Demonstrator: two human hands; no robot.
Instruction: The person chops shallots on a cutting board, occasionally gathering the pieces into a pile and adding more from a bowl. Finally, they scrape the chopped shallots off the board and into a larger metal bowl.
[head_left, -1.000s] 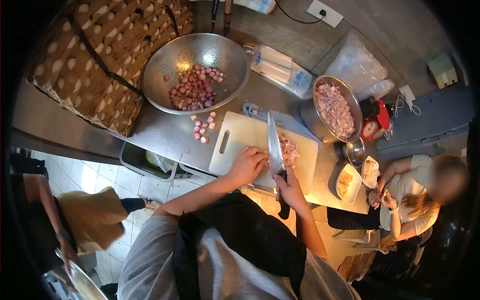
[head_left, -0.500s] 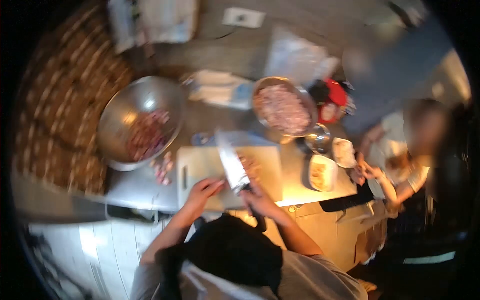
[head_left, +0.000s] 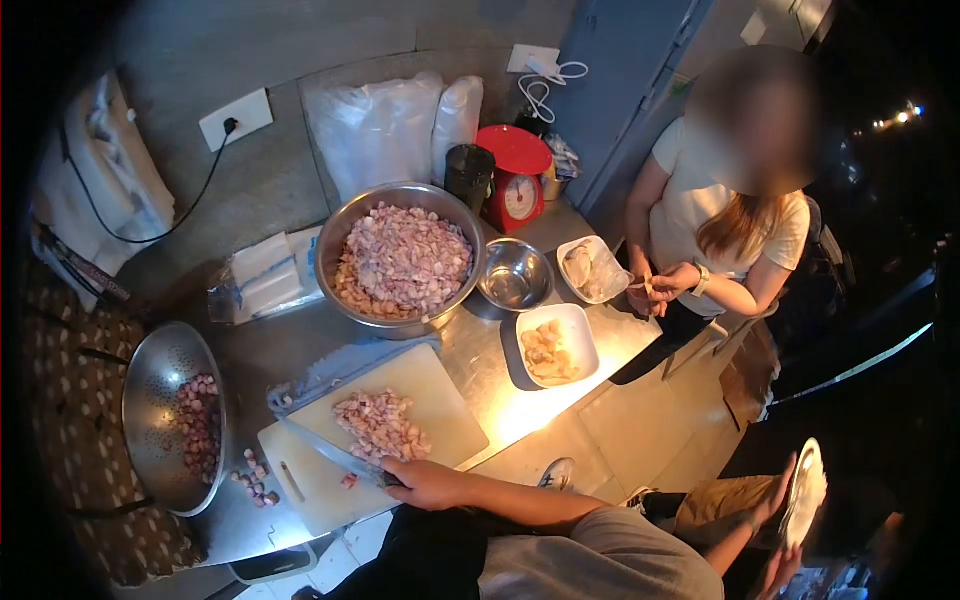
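Our right hand clenches the knife over the cutting board, blade slanting away toward the blue cloth. Chopped shallots lie between it and the heaped steel bowl; whole ones sit near the colander.

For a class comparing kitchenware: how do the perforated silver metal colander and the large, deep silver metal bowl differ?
The colander holds whole purplish bulbs; the bowl holds chopped pinkish pieces. The colander shows much bare inner wall; the bowl is nearly full. Both are round and metal.
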